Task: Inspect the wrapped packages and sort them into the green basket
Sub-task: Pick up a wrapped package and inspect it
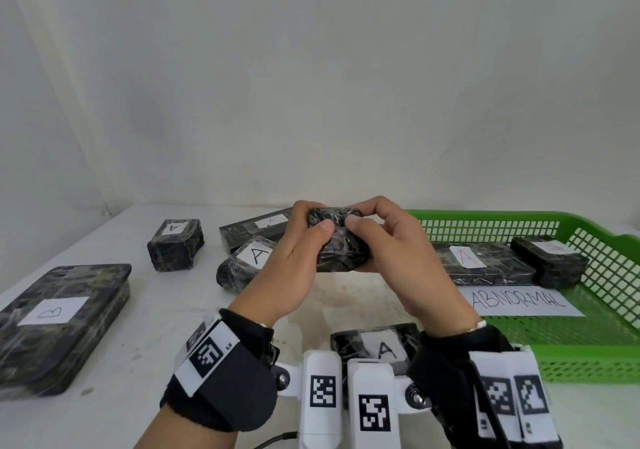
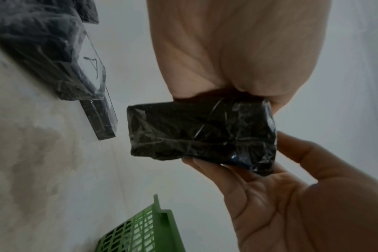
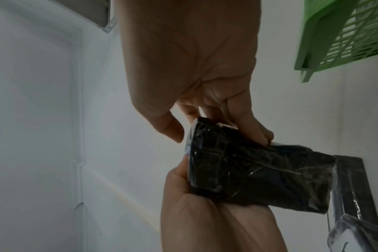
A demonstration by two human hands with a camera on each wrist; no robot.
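Holding a small black wrapped package (image 1: 341, 246) up between them, the person's left hand (image 1: 287, 268) and right hand (image 1: 398, 258) had it clear of the table (image 1: 166, 414), thumbs pressed on its near face and fingers curled behind and beneath it. Both hands were closed round the package, and no label showed on the side turned toward the head camera; the wrist views showed only crinkled film over dark wrapping. To the right stood the green basket (image 1: 588, 355), with a paper reading ABNORMAL (image 1: 519, 301) on its floor and two wrapped packages already lying behind the paper, one marked A (image 1: 485, 263) and one whose label was too faint to read (image 1: 550, 261). More packages lay on the table: a large flat one marked B (image 1: 62, 320) at the left, several marked A beyond the hands, and another A (image 1: 377, 348) just under the wrists. The risk I saw was a wrong call: if the label was on a hidden face, or missing, a hasty look could send the package to the wrong place. The film looked slick, so turning it with fingertips alone might let it slip and drop onto the package below. Squeezing too hard might also tear the wrap and spoil the inspection.
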